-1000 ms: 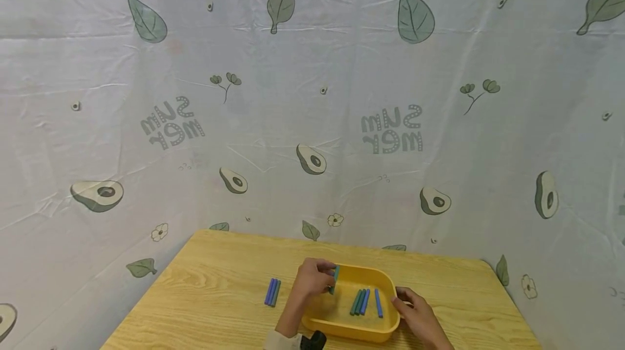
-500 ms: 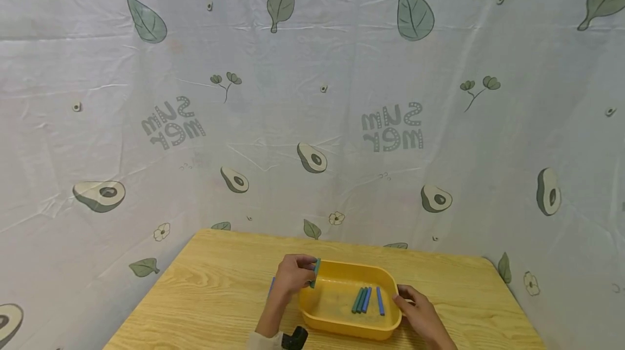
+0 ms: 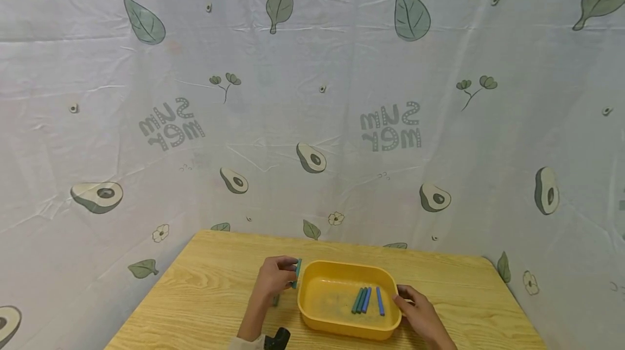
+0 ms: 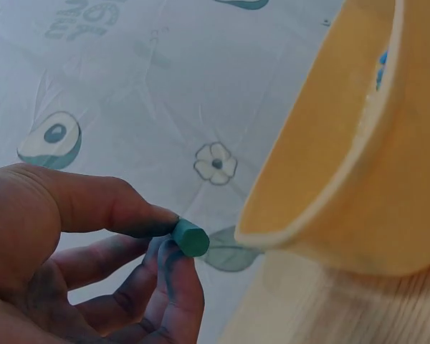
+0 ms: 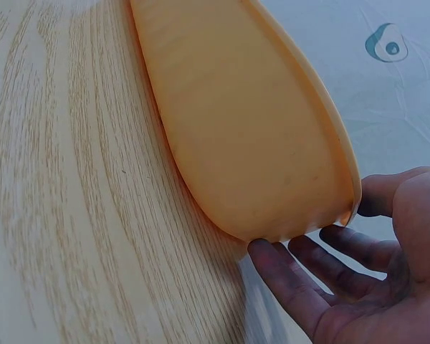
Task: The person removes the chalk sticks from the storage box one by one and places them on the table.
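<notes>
My left hand [image 3: 274,275] pinches a green chalk stick [image 3: 297,274] between thumb and fingertips, just left of the yellow plastic tray [image 3: 349,330]. The left wrist view shows the stick's six-sided end [image 4: 195,242] and dusty fingertips. At the tray's right end, my right hand [image 3: 416,307] grips the rim, thumb over the edge and fingers against the outer wall [image 5: 258,158]. Inside lie two green chalks [image 3: 359,300] and a blue chalk [image 3: 367,300] side by side, with another blue chalk [image 3: 380,301] apart to their right.
Behind the left wrist, another green chalk [image 3: 276,300] shows partly on the wooden table [image 3: 215,268]. A pale printed sheet [image 3: 273,122] hangs behind the table and along its sides. Greyish dust marks the tray's floor.
My left hand has carried the green chalk leftward from inside the tray, out past its left rim. It now mostly covers the chalks lying on the table. The right hand keeps its grip.
</notes>
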Demonstrator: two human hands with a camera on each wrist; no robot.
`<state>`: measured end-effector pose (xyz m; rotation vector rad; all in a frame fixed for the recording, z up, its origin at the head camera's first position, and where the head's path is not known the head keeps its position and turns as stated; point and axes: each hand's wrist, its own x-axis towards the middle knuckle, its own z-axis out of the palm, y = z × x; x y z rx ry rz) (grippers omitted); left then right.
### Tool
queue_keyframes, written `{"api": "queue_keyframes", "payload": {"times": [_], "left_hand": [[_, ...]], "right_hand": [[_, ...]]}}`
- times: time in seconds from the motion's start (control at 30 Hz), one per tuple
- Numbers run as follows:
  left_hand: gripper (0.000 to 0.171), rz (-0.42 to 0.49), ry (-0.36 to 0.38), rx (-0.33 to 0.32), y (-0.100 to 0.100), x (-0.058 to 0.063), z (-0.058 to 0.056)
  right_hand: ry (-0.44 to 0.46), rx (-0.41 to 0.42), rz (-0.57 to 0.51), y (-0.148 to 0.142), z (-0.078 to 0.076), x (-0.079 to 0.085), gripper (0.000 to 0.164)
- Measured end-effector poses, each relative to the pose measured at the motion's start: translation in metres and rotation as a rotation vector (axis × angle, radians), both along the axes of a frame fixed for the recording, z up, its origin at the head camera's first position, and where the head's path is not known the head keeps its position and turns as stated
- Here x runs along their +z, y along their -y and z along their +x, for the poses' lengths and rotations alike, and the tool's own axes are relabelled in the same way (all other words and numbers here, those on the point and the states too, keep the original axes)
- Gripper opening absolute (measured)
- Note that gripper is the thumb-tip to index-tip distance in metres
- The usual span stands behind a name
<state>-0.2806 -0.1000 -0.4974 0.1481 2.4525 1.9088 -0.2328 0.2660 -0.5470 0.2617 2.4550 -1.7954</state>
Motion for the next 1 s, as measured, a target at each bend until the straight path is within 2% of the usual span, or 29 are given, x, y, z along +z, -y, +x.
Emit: {"api": "queue_keyframes", "payload": {"times": [0.3,0.63,1.0], "left_hand": [[0.042,-0.012,0.013,0.043,0.028,-0.018,-0.004],[0.043,-0.016,0.041,0.11,0.055,-0.031,-0.007],[0.043,-0.018,0.056,0.131,0.066,-0.043,-0.011]], "right_hand": [[-0.016,0.009,0.028,0.0,0.0,-0.002,0.05],[-0.031,0.018,0.059,-0.002,-0.001,-0.006,0.05],[-0.05,0.015,0.06,-0.003,-0.001,-0.007,0.047]]}}
